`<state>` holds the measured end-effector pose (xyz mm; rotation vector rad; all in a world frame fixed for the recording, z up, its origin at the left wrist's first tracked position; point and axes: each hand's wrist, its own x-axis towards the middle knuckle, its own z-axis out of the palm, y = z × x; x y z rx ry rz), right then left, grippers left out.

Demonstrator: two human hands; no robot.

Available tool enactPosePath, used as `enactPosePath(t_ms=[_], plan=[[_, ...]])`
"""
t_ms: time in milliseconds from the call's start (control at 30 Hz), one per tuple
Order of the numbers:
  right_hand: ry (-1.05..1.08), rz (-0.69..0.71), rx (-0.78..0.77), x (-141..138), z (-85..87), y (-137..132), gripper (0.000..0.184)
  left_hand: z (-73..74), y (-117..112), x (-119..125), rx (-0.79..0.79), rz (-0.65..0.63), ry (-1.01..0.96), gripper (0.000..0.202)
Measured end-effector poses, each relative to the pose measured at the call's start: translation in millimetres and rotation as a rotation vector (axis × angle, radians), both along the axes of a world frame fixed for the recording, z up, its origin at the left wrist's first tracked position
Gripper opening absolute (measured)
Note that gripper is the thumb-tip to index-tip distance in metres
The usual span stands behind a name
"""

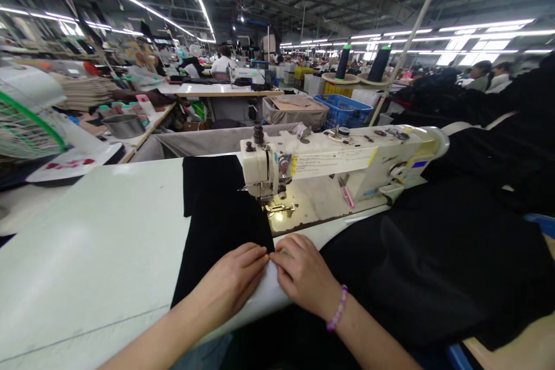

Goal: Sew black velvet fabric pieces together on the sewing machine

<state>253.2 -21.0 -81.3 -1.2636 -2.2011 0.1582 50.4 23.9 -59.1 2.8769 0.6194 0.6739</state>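
A long piece of black fabric lies on the white table, running back to the presser foot of a cream sewing machine. My left hand rests on the fabric's near end with its fingertips pressed together at the right edge. My right hand, a pink bead bracelet on its wrist, meets it there, fingers curled and pinching the same edge.
A large heap of black fabric covers the table's right side and extends behind the machine. Pink snips lie on the machine bed. A green fan guard stands at the left. Other workstations, a blue crate and seated people fill the background.
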Motion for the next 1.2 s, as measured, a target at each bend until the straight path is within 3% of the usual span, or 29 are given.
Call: enactPosePath(t_ms=[200,433,600,700,767,800,900,967,1100,1133,1200], plan=[[-0.081,-0.05,0.015,-2.8,3.1,30.8,0.017,-4.9,28.7,-1.1,0.014,0.022,-0.047,0.028],[-0.093,-0.091,0.004,-5.9,12.0,56.9,0.016,4.3,61.4,1.2,-0.039,0.102,0.061,0.033],[0.03,-0.184,-0.105,11.3,37.7,24.3,0.023,8.2,85.2,1.5,-0.057,0.149,0.097,0.032],[0.064,-0.171,-0.28,35.4,45.1,-14.1,0.051,7.9,91.3,3.2,-0.057,0.19,0.104,0.029],[-0.016,-0.158,-0.285,52.1,38.8,-36.4,0.067,6.4,84.3,5.5,-0.056,0.235,0.097,0.026],[-0.047,-0.159,-0.262,59.5,32.9,-44.6,0.065,5.4,76.5,6.9,-0.056,0.255,0.092,0.023],[-0.038,-0.141,-0.239,75.2,13.9,-55.8,0.043,2.3,39.5,10.8,-0.086,0.235,0.061,0.025],[0.035,-0.108,-0.265,79.1,7.9,-55.6,0.036,2.8,9.9,12.5,-0.157,0.163,0.032,0.042],[0.27,0.032,-0.366,68.0,20.0,-53.1,0.029,16.8,-37.7,13.5,-0.365,-0.045,-0.004,0.091],[0.342,0.087,-0.403,61.9,25.9,-53.1,0.026,22.5,-45.5,13.6,-0.408,-0.122,-0.02,0.097],[0.488,0.19,-0.471,47.5,36.8,-53.1,0.014,34.9,-56.8,14.5,-0.461,-0.249,-0.112,0.09]])
